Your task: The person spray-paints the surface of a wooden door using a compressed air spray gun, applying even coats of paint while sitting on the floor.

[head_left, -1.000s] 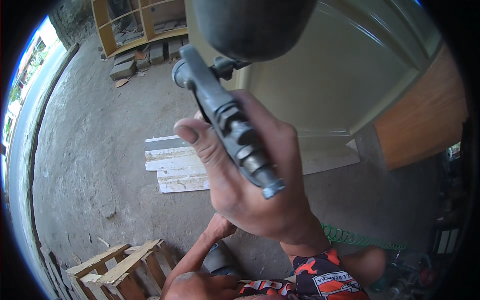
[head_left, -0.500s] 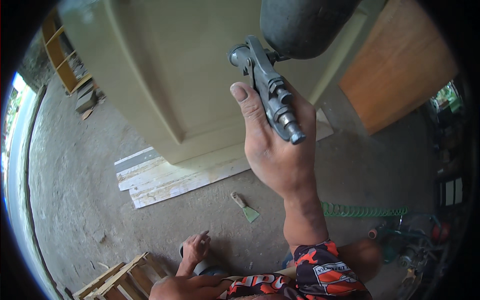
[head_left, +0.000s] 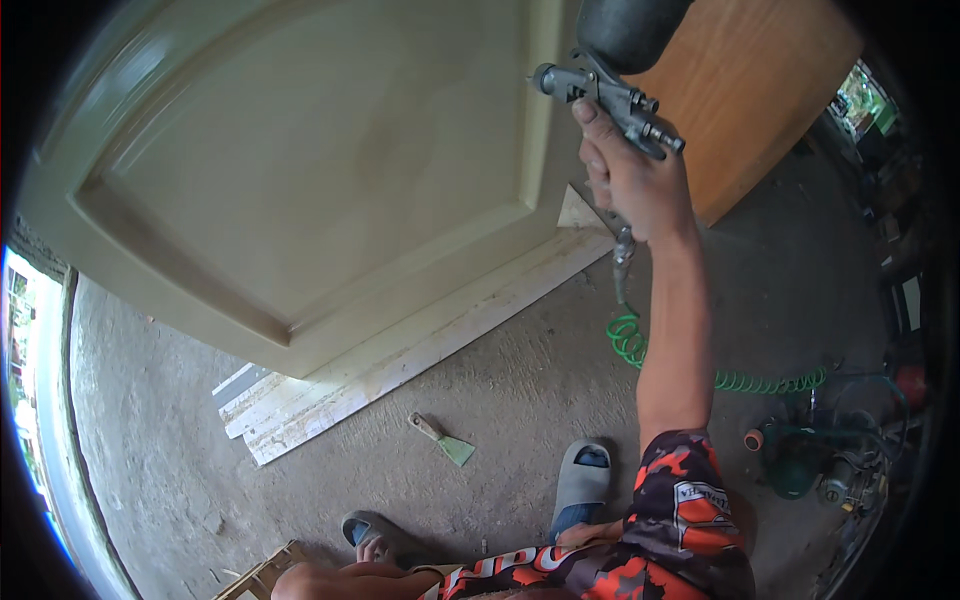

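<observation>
My right hand (head_left: 645,190) is raised at arm's length, wrapped round the grip of a metal spray gun (head_left: 610,95) with a dark cup (head_left: 630,30) on top. Its nozzle points left toward a large beige panelled door (head_left: 330,180), apart from the surface. An air hose fitting (head_left: 623,248) hangs under the grip and runs into a coiled green hose (head_left: 628,340). Low in the view, beside my left foot, my left hand (head_left: 374,550) shows only in part. Its fingers look loose, with nothing visible in them.
Beneath the door's lower edge lie white boards (head_left: 340,400) on the concrete floor. A putty knife (head_left: 440,438) lies nearer me. A brown wooden panel (head_left: 750,90) leans at the right; a green compressor (head_left: 790,470) stands below it. A wooden crate (head_left: 262,575) sits at lower left.
The spray gun and my right hand have moved right and farther off. My view has shifted, showing more of the door and both sandals. My left hand sits lower in view.
</observation>
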